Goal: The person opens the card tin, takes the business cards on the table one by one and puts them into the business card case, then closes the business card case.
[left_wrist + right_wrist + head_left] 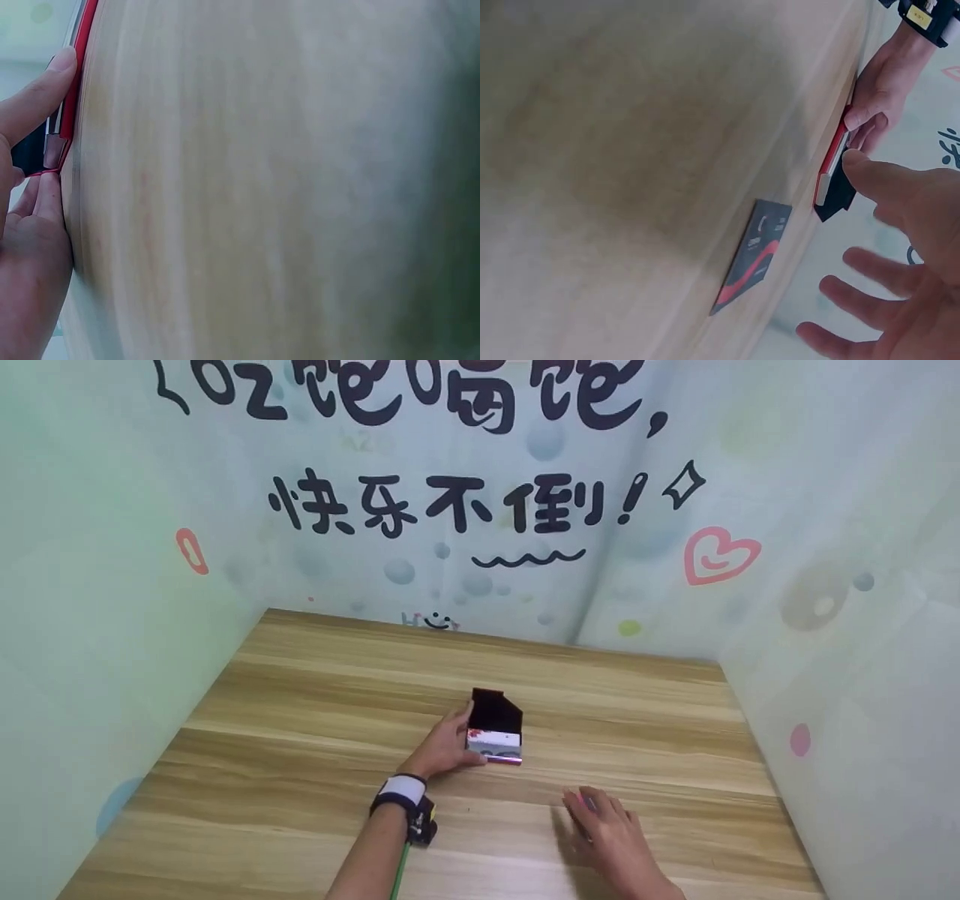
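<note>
An open card case [496, 718], black inside with a raised flap, stands on the table with a stack of pale printed cards [495, 744] in its front part. My left hand [446, 746] grips its left side, the thumb at the lower front edge. Red edging of the case [73, 97] shows in the left wrist view, between thumb and fingers. A dark card with a red wavy stripe [751, 255] lies on the table under my right hand [611, 829]. In the right wrist view that hand's fingers [862, 304] are spread, apart from the card.
The wood-grain table [300, 697] is bounded by a printed white backdrop [480, 585] at the back and sides. A camera [422, 821] on a strap sits on the left wrist, its green cable [400, 870] running toward me.
</note>
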`<action>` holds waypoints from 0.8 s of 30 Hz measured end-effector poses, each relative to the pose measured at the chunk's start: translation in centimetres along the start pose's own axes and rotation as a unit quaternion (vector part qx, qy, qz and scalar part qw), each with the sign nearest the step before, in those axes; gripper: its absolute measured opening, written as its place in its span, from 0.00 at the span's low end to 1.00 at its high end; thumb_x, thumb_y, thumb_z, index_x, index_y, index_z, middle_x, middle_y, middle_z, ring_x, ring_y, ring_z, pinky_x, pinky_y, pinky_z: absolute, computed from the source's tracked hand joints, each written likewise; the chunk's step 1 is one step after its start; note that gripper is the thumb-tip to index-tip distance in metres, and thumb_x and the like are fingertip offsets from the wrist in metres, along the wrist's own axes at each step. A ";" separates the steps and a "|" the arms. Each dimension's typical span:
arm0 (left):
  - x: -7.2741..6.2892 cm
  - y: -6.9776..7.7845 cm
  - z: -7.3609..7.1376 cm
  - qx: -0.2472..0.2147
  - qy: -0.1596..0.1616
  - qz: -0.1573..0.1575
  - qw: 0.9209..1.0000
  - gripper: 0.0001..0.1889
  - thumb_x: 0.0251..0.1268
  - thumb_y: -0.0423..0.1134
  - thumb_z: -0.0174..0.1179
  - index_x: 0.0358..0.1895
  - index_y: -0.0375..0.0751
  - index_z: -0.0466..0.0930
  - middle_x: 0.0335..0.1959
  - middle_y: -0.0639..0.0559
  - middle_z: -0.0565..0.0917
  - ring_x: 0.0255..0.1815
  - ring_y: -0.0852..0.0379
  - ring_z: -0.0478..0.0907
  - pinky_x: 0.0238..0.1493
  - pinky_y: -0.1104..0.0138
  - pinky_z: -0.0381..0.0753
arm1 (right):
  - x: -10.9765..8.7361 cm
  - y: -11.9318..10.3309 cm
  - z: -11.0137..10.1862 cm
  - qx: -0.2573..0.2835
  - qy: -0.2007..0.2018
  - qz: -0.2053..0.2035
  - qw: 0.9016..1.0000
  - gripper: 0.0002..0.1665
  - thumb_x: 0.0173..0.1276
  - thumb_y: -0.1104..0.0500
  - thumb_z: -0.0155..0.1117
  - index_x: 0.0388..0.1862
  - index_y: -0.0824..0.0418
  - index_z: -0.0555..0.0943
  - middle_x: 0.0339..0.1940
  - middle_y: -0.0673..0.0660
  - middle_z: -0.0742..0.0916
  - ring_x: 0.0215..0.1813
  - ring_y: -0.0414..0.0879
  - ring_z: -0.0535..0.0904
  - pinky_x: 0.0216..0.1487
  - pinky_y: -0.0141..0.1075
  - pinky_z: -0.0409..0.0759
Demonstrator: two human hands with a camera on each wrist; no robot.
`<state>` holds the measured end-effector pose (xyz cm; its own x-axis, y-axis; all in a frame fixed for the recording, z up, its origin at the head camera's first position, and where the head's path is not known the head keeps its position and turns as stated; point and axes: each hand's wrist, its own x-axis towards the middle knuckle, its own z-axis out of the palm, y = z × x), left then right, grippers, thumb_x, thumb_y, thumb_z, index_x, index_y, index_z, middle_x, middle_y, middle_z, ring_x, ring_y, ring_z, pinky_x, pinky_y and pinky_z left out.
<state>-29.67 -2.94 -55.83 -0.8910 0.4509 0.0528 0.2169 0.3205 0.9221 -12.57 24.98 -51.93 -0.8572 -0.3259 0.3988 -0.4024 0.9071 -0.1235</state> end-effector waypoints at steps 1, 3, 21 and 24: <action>0.0 -0.1 0.1 0.000 0.000 0.000 1.000 0.59 0.49 0.35 0.77 0.79 0.31 0.42 0.80 0.26 0.44 0.78 0.33 0.57 0.79 0.51 0.62 | -0.3 0.0 -0.1 0.007 -0.023 0.025 0.999 0.37 0.49 0.58 0.82 0.61 0.60 0.81 0.55 0.64 0.83 0.53 0.62 0.82 0.41 0.57 0.82; 0.0 -0.1 0.1 -0.001 0.002 0.001 1.000 0.59 0.49 0.35 0.77 0.79 0.31 0.42 0.80 0.25 0.44 0.78 0.33 0.57 0.79 0.51 0.61 | -0.6 0.0 -0.4 0.022 -0.068 0.074 0.995 0.41 0.50 0.55 0.81 0.64 0.62 0.78 0.57 0.65 0.81 0.54 0.63 0.81 0.43 0.59 0.82; 0.0 -0.3 0.2 -0.036 -0.004 0.012 0.999 0.58 0.50 0.30 0.75 0.79 0.29 0.41 0.78 0.22 0.46 0.77 0.28 0.55 0.77 0.49 0.63 | -1.3 2.0 -0.3 0.080 -0.155 0.193 0.966 0.45 0.56 0.51 0.78 0.68 0.69 0.72 0.54 0.69 0.81 0.52 0.61 0.79 0.50 0.58 0.82; -0.1 -0.2 0.2 -0.041 -0.006 0.009 0.999 0.58 0.50 0.30 0.75 0.79 0.29 0.41 0.79 0.24 0.47 0.78 0.30 0.56 0.78 0.49 0.63 | -1.0 2.1 -0.4 0.080 -0.166 0.202 0.962 0.43 0.58 0.52 0.77 0.68 0.70 0.72 0.53 0.69 0.80 0.51 0.59 0.79 0.49 0.57 0.83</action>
<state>-29.50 -2.87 -56.12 -0.8820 0.4668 0.0650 0.1987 0.2432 0.9494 -12.46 27.34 -52.24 -0.9987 -0.0470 -0.0206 -0.0366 0.9338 -0.3560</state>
